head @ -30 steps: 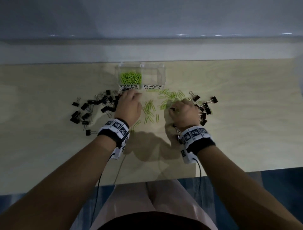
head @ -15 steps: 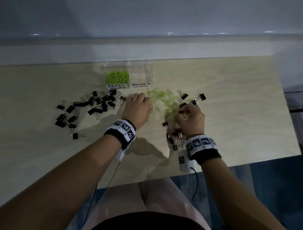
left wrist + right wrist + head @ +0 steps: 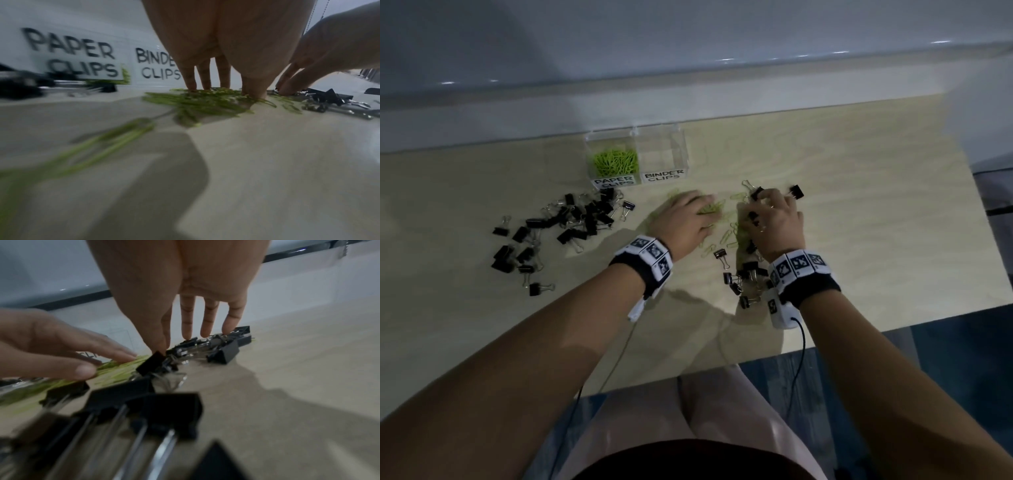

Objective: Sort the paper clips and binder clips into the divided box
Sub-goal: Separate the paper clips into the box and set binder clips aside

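Observation:
A clear divided box point(image 3: 683, 150) stands at the back of the table. Its left cell, marked PAPER CLIPS point(image 3: 72, 53), holds green paper clips point(image 3: 616, 162); the cell marked BINDER CLIPS point(image 3: 663, 175) looks empty. My left hand point(image 3: 698, 209) lies flat, its straight fingers point(image 3: 255, 91) pressing on loose green paper clips point(image 3: 205, 102). Just to its right, my right hand point(image 3: 770, 205) reaches down with straight fingers point(image 3: 205, 327) touching black binder clips point(image 3: 224, 352). More binder clips point(image 3: 743, 277) lie by my right wrist.
A large scatter of black binder clips point(image 3: 571, 222) lies left of my left hand, below the box. A few green paper clips point(image 3: 726, 236) lie between the hands. The table's near edge point(image 3: 859, 322) runs close behind my right wrist, and a wall borders the far side.
My right hand has swept a bunch of binder clips back toward the near edge and now reaches over the ones farther out. My left hand has stayed on the green paper clips.

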The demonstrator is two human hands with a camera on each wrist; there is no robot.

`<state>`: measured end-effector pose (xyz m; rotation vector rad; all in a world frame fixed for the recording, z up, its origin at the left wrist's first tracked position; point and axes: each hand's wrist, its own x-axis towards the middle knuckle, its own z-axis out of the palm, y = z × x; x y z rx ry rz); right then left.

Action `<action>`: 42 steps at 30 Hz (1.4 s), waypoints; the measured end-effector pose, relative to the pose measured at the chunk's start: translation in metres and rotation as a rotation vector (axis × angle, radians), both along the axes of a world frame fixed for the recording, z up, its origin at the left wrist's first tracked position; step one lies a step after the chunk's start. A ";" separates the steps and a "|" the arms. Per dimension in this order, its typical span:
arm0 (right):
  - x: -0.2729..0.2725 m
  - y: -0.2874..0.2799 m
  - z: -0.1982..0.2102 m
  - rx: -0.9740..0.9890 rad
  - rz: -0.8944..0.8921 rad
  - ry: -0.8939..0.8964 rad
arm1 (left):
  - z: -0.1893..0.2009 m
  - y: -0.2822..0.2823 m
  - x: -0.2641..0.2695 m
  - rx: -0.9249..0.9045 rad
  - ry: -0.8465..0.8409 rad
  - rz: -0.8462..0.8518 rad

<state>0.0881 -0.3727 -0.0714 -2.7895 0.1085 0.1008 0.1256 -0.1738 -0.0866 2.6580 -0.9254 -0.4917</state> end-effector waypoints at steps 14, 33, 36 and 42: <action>0.014 0.093 0.018 0.169 0.221 0.301 | 0.015 0.106 -0.073 -0.125 0.203 0.443; 0.004 0.086 0.007 0.308 0.231 0.215 | 0.021 0.097 -0.037 -0.112 0.119 0.240; 0.014 0.084 0.019 0.419 0.068 0.276 | 0.024 0.102 -0.036 -0.182 0.133 0.276; 0.070 0.119 0.047 0.732 -0.036 0.191 | 0.058 0.107 -0.015 -0.571 0.194 0.591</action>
